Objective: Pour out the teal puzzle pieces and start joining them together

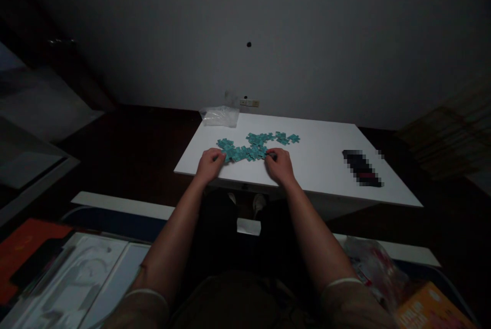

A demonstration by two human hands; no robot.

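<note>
Teal jigsaw puzzle pieces (241, 153) lie in a loose, partly overlapping pile along the near side of a white table (318, 155). At the left end of the pile, my left hand (210, 164) has thumb and forefinger pinched at the edge of a piece. My right hand (281, 166) is at the pile's right end, its fingers closed around a small piece whose dark underside or edge shows. Farther back, a few more teal pieces (283, 138) reach toward the middle of the table. Which pieces interlock is too small to tell.
A clear plastic bag (220, 116) lies at the table's back left corner. Toward the right edge is a dark pixelated object (362, 168). Beside me are an opened white box (76, 272) on the left and an orange package (433, 308) on the right.
</note>
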